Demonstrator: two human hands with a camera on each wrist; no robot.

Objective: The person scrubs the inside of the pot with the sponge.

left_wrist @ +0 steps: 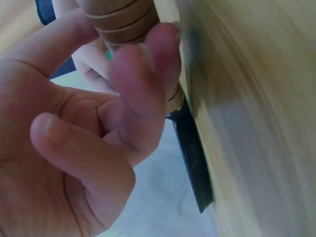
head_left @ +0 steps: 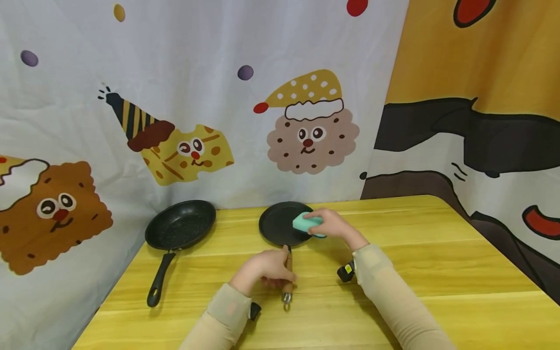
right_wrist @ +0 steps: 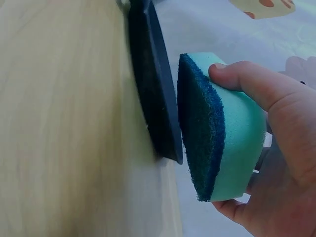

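Observation:
A flat round black pan (head_left: 275,226) with a wooden handle (left_wrist: 121,17) lies near the table's back edge. Around that ringed handle curl the fingers of my left hand (head_left: 271,265), holding it close over the tabletop; a metal hanging loop (head_left: 286,300) ends it. My right hand (head_left: 334,224) grips a mint-green sponge (right_wrist: 242,128) between thumb and fingers. The sponge's dark blue scouring side (right_wrist: 202,133) faces the pan, right at its rim in the right wrist view. From the head view, the sponge overlaps the pan's right part.
To the left on the yellow wood-grain table (head_left: 437,262) sits a deeper black frying pan (head_left: 181,226), its black handle (head_left: 161,279) pointing toward the front. Behind the table hangs a white curtain (head_left: 245,29) printed with cartoon food.

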